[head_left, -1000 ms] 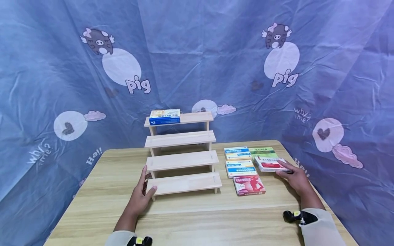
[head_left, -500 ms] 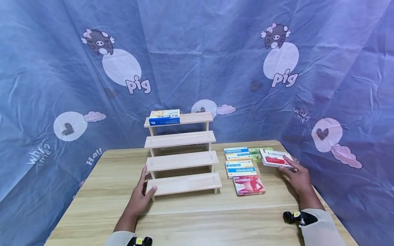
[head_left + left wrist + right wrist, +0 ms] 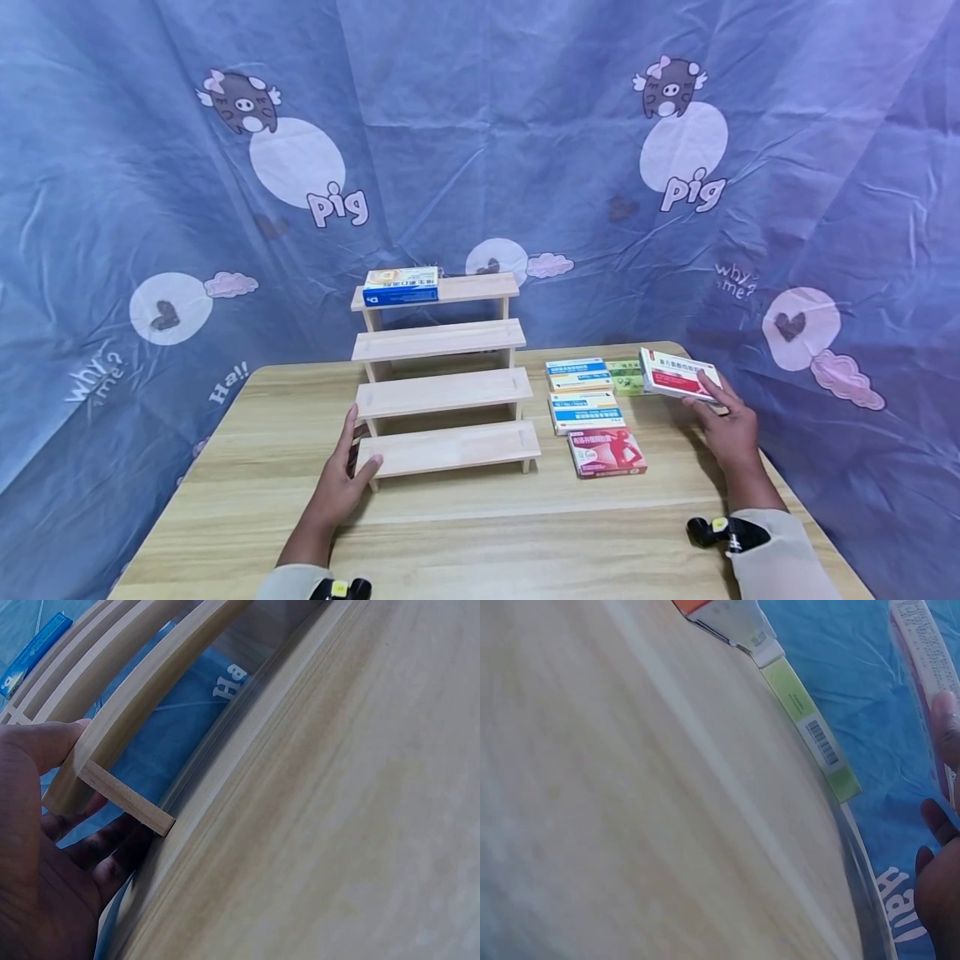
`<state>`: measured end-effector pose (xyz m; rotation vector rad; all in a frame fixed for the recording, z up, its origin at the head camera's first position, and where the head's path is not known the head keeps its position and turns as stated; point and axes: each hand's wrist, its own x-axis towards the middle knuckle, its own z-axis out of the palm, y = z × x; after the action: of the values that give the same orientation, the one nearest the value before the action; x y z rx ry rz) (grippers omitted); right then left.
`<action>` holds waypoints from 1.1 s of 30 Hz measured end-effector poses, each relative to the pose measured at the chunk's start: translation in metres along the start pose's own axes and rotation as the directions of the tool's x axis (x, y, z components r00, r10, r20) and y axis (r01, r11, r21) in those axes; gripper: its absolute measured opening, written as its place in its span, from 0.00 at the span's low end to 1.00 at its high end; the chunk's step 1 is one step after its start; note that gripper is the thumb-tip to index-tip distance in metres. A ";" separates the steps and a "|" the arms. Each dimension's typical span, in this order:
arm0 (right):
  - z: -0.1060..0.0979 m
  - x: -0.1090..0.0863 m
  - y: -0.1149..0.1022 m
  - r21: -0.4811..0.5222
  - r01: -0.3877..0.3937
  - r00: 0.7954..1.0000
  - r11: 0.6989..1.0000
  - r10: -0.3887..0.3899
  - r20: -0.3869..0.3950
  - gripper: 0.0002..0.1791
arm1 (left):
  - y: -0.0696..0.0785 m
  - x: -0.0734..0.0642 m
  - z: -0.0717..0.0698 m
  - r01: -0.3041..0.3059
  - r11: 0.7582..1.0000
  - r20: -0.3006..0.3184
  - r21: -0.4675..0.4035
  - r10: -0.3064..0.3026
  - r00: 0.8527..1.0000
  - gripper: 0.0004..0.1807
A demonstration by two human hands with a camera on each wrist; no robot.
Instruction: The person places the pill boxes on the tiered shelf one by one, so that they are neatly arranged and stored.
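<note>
My right hand (image 3: 731, 427) pinches a white-and-red medicine box (image 3: 678, 375) by its right end, thumb on the near side. That box is raised off the table, tilted, and covers part of a green medicine box (image 3: 626, 377) in the head view. The right wrist view shows a gap between the held box (image 3: 928, 664) and the green box (image 3: 810, 727) lying below. My left hand (image 3: 339, 479) grips the left end of a four-tier wooden step shelf (image 3: 450, 448), thumb on the lowest step and fingers around its side. A blue-and-white medicine box (image 3: 401, 286) lies on the top step's left end.
Right of the shelf, two blue-and-white medicine boxes (image 3: 587, 413) and a red one (image 3: 607, 452) lie in a column on the wooden table (image 3: 480, 542). A blue patterned cloth (image 3: 480, 167) hangs behind and along both sides.
My right hand has lifted the white-and-red box up and slightly to the right, from low beside the green box to above it. The left hand has stayed on the shelf.
</note>
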<state>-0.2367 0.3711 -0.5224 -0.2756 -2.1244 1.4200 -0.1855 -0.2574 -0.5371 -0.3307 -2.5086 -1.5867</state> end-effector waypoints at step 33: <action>0.026 -0.008 -0.073 0.158 0.004 1.000 0.987 -0.001 -0.023 0.32 | -0.001 0.000 -0.001 0.004 1.000 0.002 0.019 -0.005 1.000 0.51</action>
<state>-0.2350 0.3170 -0.4669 -0.2261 -1.9800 1.5664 -0.1862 -0.2587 -0.5378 -0.3244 -2.5259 -1.5639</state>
